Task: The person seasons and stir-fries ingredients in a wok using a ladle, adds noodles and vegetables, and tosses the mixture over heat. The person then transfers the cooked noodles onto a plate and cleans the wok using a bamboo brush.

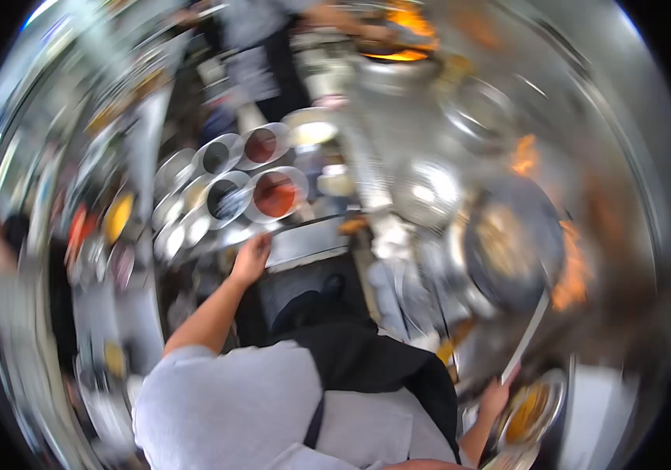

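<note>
My right hand [495, 396], at the lower right, is wrapped round the grip of a long-handled ladle [533, 327]. The ladle reaches into a dark wok [483, 270], where its head is too blurred to make out. Pale food [500, 239] lies in the wok, and flames [570, 270] rise along its right side. My left hand [252, 258] is by the front edge of a group of round metal containers, with its fingers curled; what they hold, if anything, is hidden. Closest to it is a container of red sauce [275, 196], beside one with dark contents [227, 199].
Another person [261, 55] works at the far end beside a flaming burner [400, 53]. A metal strainer or bowl [426, 192] sits left of the wok. Near my right hand is a bowl of orange-yellow contents [530, 413]. A counter with dishes [120, 298] runs along the left.
</note>
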A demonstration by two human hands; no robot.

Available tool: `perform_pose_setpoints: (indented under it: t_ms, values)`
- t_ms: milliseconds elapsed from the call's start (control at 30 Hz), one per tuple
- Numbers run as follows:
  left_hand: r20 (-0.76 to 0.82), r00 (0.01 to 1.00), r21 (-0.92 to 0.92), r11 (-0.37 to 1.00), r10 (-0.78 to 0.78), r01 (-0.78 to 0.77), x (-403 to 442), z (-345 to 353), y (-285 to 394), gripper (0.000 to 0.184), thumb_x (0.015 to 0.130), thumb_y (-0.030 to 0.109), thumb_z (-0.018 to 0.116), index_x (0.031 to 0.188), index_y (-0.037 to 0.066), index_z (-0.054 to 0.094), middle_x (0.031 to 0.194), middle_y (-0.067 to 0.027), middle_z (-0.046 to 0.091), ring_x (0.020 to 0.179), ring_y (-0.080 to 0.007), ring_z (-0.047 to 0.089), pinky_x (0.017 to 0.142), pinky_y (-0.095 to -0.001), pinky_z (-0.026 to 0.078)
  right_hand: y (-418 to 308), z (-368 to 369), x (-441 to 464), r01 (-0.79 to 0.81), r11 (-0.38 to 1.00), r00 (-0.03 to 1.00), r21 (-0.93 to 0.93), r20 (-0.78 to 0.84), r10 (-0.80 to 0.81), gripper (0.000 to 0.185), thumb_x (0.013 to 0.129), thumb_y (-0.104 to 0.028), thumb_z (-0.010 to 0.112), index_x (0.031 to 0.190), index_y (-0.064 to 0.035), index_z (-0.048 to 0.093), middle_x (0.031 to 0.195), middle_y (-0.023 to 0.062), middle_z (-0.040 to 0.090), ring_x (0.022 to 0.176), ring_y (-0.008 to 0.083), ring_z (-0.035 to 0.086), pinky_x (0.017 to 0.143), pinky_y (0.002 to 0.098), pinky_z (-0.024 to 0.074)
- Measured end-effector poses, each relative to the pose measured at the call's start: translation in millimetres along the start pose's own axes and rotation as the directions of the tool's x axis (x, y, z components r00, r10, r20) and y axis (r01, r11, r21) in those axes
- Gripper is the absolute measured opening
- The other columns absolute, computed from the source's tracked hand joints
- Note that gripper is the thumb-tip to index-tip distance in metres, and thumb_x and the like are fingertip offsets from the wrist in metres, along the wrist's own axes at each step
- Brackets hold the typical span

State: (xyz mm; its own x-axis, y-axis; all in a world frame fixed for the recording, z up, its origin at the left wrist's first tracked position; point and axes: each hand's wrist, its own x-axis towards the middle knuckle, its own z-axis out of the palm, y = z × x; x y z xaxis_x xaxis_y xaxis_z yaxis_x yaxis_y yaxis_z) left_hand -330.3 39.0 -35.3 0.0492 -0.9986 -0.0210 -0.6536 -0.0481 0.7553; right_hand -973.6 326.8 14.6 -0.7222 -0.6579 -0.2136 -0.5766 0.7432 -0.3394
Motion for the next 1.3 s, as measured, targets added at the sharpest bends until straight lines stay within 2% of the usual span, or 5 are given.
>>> perform_pose_setpoints:
  t_ms: [133,533,800,1033,1300]
  values:
    - [-0.429,0.885,0.009,0.979,-0.182,0.206,-79,-112,-6,0.029,0.089,0.006,0.058,0.118,0.003,0.059,0.102,-0.0147,0.066,0.095,-0.0261,0.065,0.084,-0.0357,0.051,5,29,60,0.618,0.78,0.759,0.102,-0.334,-0.558,0.068,0.087,-0.007,0.05,0.151,-0.0025,0.028,0.133,0.0252,0.055,0.11,0.0397,0.059,0.094,0.0424,0.0471]
    - [-0.841,0.269,-0.247,0.775,-0.47,0.581,-311,-205,-189,0.027,0.091,0.012,0.059,0.117,0.004,0.058,0.105,-0.0127,0.066,0.083,-0.0235,0.067,0.074,-0.0352,0.055,-93,88,158,0.484,0.869,0.866,0.104,0.083,-0.492,0.088,0.088,-0.001,0.058,0.155,-0.0089,0.002,0.123,0.0168,0.046,0.107,0.0291,0.05,0.097,0.0415,0.0438]
    - [-0.243,-0.369,-0.784,0.405,-0.897,-0.469,-417,-296,-319,0.043,0.098,0.022,0.052,0.133,0.001,0.038,0.103,-0.0168,0.058,0.077,-0.03,0.067,0.058,-0.0365,0.058,-189,130,64,0.468,0.871,0.87,0.149,0.095,-0.484,0.082,0.086,0.002,0.055,0.154,-0.0069,0.01,0.134,0.0174,0.043,0.119,0.029,0.045,0.103,0.039,0.0385]
    - [-0.209,-0.442,-0.851,0.385,-0.873,-0.358,-438,-317,-371,0.039,0.081,-0.003,0.052,0.12,0.001,0.055,0.11,-0.0157,0.062,0.083,-0.0308,0.066,0.061,-0.039,0.059,-189,115,23,0.357,0.913,0.924,0.198,0.07,-0.377,0.078,0.084,0.005,0.052,0.153,-0.0051,0.017,0.143,0.0179,0.04,0.129,0.0289,0.041,0.109,0.0369,0.0338]
    - [-0.567,0.267,-0.753,0.622,-0.779,0.216,-416,-304,-278,0.028,0.084,0.009,0.061,0.112,0.005,0.055,0.094,-0.0081,0.065,0.067,-0.0148,0.061,0.048,-0.0278,0.044,-88,85,11,0.222,0.942,0.972,0.253,-0.128,-0.195,0.078,0.083,0.004,0.053,0.154,-0.0094,0.023,0.145,0.0193,0.044,0.13,0.0318,0.047,0.109,0.0375,0.0361]
